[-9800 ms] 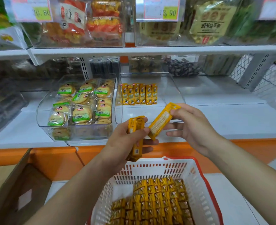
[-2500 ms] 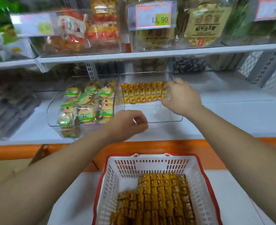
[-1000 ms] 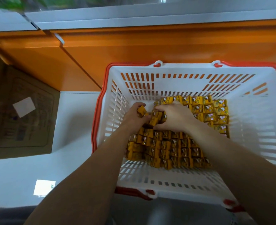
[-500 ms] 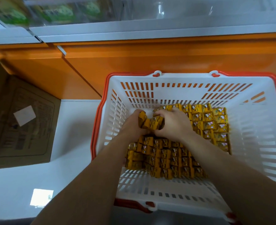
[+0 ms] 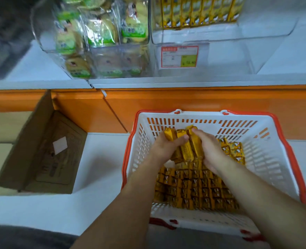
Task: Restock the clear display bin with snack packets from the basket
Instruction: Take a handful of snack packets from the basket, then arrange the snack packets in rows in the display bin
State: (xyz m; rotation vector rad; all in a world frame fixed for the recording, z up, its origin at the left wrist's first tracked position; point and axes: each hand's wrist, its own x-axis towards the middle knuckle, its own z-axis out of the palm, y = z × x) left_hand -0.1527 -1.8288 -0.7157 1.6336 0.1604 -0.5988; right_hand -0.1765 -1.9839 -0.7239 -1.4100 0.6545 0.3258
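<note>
A white basket [image 5: 267, 159] with a red rim stands on the floor, its bottom lined with several yellow snack packets [image 5: 193, 187]. My left hand [image 5: 164, 144] and my right hand [image 5: 209, 148] together clasp a bunch of yellow packets [image 5: 186, 146], raised above the pile inside the basket. Up on the shelf, the clear display bin [image 5: 226, 56] holds a row of the same yellow packets [image 5: 197, 11] at its back, with a red-framed price tag [image 5: 179, 56] on its front wall.
Left of that bin, another clear bin [image 5: 102, 42] is full of green-labelled round cakes. An orange shelf base [image 5: 184, 105] runs behind the basket. An open cardboard box [image 5: 40, 155] lies on the white floor to the left.
Both hands have lifted a bunch of packets up off the pile in the basket. The view has tilted upward, so the shelf bins show again.
</note>
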